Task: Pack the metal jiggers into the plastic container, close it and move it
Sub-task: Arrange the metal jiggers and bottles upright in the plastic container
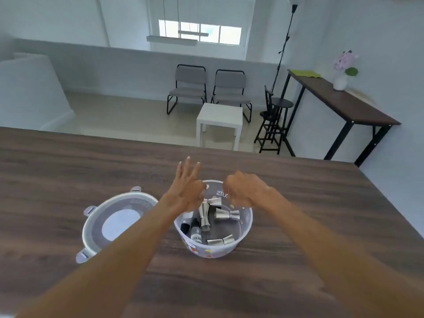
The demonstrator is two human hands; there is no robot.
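A round clear plastic container (249, 222) stands on the wooden table (298, 203) in front of me. Several metal jiggers lie inside it: one (226, 214) at the right, one (220, 241) at the near side, one (204, 216) in the middle. Another jigger (214, 201) sits between my hands near the far wall. My left hand (185, 189) hovers over the container's left rim, fingers spread and holding nothing. My right hand (243, 191) is above the far right rim with its fingers curled downward. What lies under them is hidden. The lid (96, 226) lies separately to the left.
A dark piece and a small item with a barcode (196, 235) also lie in the container. The table's far edge (160, 143) runs behind my hands. Beyond it stand a white side table (219, 115), two chairs, a black stool and a long dark side table.
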